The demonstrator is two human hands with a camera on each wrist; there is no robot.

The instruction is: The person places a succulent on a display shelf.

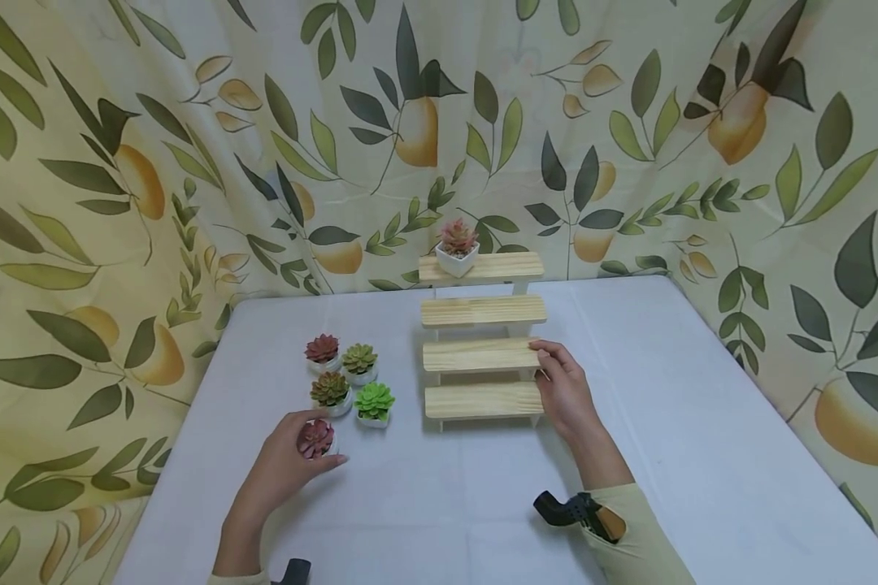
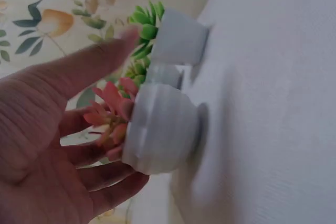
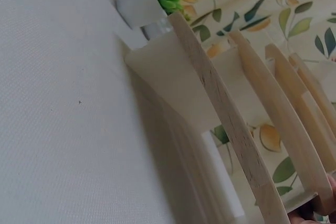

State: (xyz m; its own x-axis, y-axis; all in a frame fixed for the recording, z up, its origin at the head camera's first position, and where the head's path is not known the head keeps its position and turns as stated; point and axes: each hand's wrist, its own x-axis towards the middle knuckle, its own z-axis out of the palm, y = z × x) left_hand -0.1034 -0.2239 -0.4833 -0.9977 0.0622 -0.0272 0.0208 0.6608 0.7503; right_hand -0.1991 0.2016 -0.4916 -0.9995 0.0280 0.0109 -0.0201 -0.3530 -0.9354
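1. Red succulent [image 1: 316,439] in a white pot [image 2: 163,129]: upright on the table, nearest the person of a group of five, between the thumb and fingers of the left hand.
2. Left hand [image 1: 281,459]: thumb and fingers well apart, curved loosely about the red succulent; thumb clear of the pot, fingertips beside its far side. Whether they touch it, cannot tell.
3. Right hand [image 1: 567,394]: clamped on the right end of the second board from the bottom of the stand, thumb and fingers pinching the wood.
4. Stand [image 1: 483,400]: four pale wooden boards, stepped, on white supports; upright, right of the group.
5. Bright green succulent [image 1: 374,404], brown-green succulent [image 1: 331,393], olive succulent [image 1: 360,363], maroon succulent [image 1: 323,351]: white pots, close together, just beyond the red one.
6. Pink succulent [image 1: 457,246]: white pot, on the left part of the top board.
7. Table [image 1: 439,512]: white covering.
8. Cloth [image 1: 515,122]: leaf-and-fruit print, behind and at both sides.
9. Sleeve [image 1: 640,532]: pale green, right arm, black device [image 1: 567,509] at the cuff.
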